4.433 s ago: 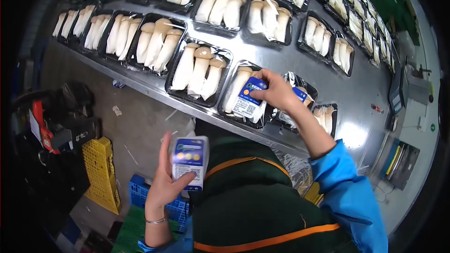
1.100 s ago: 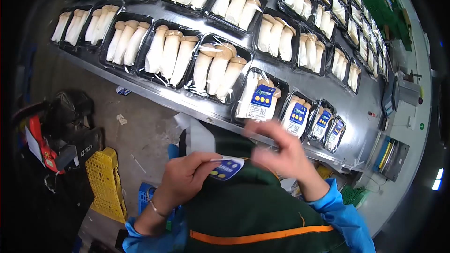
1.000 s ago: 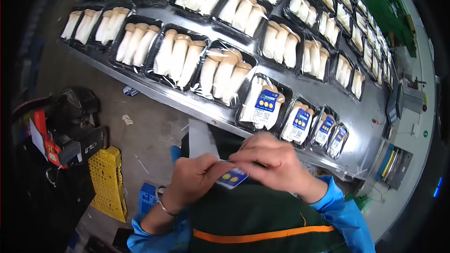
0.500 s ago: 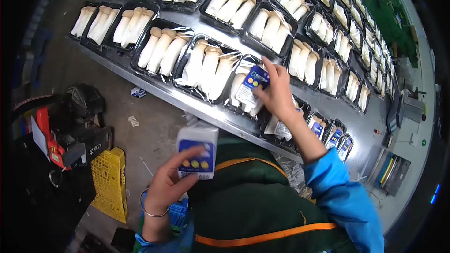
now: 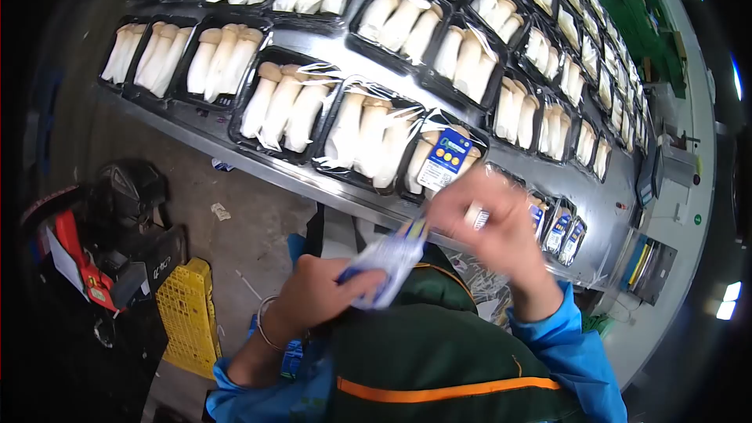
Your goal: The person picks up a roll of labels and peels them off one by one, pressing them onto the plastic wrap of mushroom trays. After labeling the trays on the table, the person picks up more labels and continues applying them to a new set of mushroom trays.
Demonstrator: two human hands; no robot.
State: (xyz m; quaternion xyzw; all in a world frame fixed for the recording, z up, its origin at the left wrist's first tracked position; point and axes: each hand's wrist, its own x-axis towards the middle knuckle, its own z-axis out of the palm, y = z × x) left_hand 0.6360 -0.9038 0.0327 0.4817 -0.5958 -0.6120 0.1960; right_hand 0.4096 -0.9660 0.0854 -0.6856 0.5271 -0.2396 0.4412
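Bundle of printed labels, thin and sheet-like, would probably be light and bendable, its smooth faces apt to slide over one another; creasing seems likelier than breakage. It is best taken flat, between thumb and fingers, near its lower end. It is clamped there by the left grip, in front of the green apron and near the edge of the steel tabletop. The right grip is blurred at the bundle's upper end, its fingertips close to it; whether anything is pinched there cannot be told. Blue and white are shown on the bundle, though its print is smeared. Just beyond the right grip, a wrapped mushroom tray is topped by a flat label, blue with yellow-orange dots above and white below. Left of that tray, unlabelled trays are lined up.
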